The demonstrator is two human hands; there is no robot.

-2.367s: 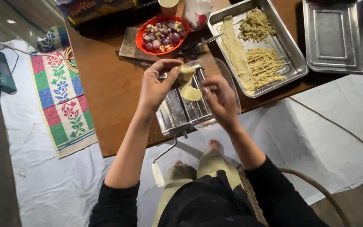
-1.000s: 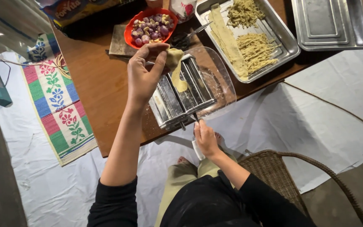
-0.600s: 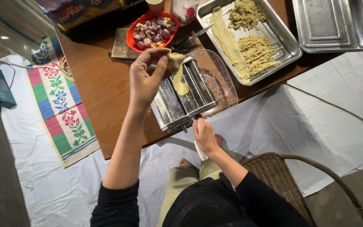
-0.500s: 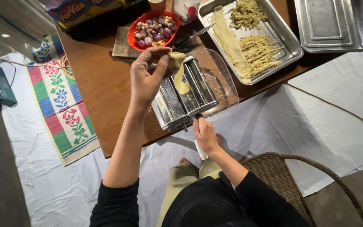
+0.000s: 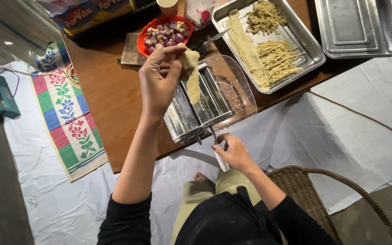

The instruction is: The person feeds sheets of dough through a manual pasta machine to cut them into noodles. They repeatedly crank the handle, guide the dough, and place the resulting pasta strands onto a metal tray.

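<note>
At the far left a teal box (image 5: 1, 95) lay on the dark floor, beside the white sheet (image 5: 350, 131) that covered the ground under you. A woven mat (image 5: 66, 120) with flower squares in red, blue and green stretched along the left edge of the brown wooden table (image 5: 110, 100). Near the table's back edge sat a red bowl (image 5: 162, 34) of purple and pale pieces on a dark board (image 5: 130, 54). Your left hand (image 5: 157, 84) was raised over the table, thumb and fingertips pinching the top of a pale dough strip (image 5: 191, 75) that hung down into the rollers of the metal pasta machine (image 5: 198, 106), which stood at the front edge of the table. Your right hand (image 5: 232, 152) was below that edge, fingers curled around the white crank handle (image 5: 221, 159). A clear plastic tray (image 5: 237, 90) sat against the machine's right side. Farther right, a steel tray (image 5: 309, 47) held flat dough strips and heaps of cut noodles (image 5: 277, 56); another steel tray (image 5: 359, 27) with a smaller one inside filled the back right corner. A wicker chair (image 5: 305, 186) stood at your right.
</note>
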